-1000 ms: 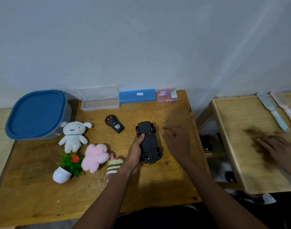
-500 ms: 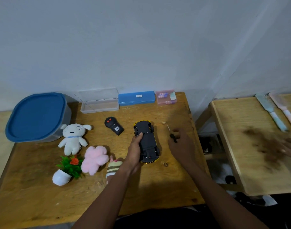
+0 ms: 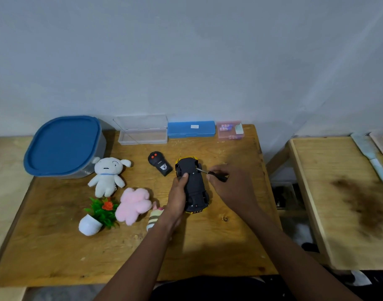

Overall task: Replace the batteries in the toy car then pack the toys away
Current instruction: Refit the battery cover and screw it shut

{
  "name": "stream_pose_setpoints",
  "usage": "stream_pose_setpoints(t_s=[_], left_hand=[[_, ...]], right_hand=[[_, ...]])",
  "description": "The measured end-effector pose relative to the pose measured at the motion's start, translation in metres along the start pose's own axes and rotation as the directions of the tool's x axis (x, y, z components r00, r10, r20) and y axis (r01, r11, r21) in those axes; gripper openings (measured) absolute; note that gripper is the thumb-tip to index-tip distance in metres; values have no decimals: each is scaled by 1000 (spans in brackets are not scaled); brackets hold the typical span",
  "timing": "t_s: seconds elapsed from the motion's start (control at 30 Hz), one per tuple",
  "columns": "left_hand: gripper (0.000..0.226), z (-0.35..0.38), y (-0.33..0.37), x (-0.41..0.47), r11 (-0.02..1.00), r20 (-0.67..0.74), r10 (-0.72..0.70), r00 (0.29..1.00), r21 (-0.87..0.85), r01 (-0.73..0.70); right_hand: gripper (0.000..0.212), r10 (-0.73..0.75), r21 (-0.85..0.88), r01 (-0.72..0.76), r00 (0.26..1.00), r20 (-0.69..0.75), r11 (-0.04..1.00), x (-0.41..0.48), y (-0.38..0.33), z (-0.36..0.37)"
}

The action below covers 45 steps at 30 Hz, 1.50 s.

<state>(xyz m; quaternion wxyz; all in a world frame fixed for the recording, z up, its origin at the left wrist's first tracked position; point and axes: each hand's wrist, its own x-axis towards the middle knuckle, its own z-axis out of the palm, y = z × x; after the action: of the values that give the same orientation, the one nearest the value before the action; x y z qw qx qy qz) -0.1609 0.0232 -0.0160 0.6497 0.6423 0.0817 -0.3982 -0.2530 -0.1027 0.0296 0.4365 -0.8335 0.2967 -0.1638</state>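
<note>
Toy car [image 3: 193, 185] lies belly-up mid-way across the wooden table [image 3: 186, 253], nose twd wall, black underside to cam. L hand [image 3: 177, 196] grips its left flank, thumb pressed on chassis nr front axle; fingers on the far side hidden. R hand [image 3: 231, 187] pinches a small screwdriver [image 3: 211, 173] by its black handle, metal tip at the underside nr the front-right wheel. Can't tell if tip is seated in a screw head, too small.

Step, my read: unscrewing batt cover, i.e. very start of task. Cover looks on, no cells out, nothing packed.

Next move, as I judge it: seat tip square in the screw, press down, turn slowly, L hand bracing so car doesn't roll or skid. Risk: tip slips, or the freed screw gets lost on the wood.

Pink box [image 3: 229, 130] at back edge may hold spare cells (blurred). Blue-lidded tub [image 3: 62, 146] back-left, lid on, prob. the pack-away bin. Remote [image 3: 160, 163] just left of car; white plush dog [image 3: 108, 175], pink plush [image 3: 134, 205], toy potted plant [image 3: 99, 216] further left.
</note>
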Motion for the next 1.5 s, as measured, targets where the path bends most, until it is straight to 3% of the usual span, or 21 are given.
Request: stream_pose_setpoints(t_s=[0.87,1.07,1.33,1.5], left_hand=[[33,-5,1,-6,999,6,51,999,-15,-51],[21,-5,4,-7,997,28,79,996,-13,-79],[19,-4,1,-7,971,14,217,976,98,-218],[16,-5,-1,-8,964,20,231,973,130,-231]], right_hand=[[13,-15,-112,23,997,72,993,1,-14,3],[13,-21,-114,29,997,72,993,1,-18,-1],[16,-21,-202,44,993,117,978,6,-18,-5],[13,3,-241,36,987,161,970,11,-20,-7]])
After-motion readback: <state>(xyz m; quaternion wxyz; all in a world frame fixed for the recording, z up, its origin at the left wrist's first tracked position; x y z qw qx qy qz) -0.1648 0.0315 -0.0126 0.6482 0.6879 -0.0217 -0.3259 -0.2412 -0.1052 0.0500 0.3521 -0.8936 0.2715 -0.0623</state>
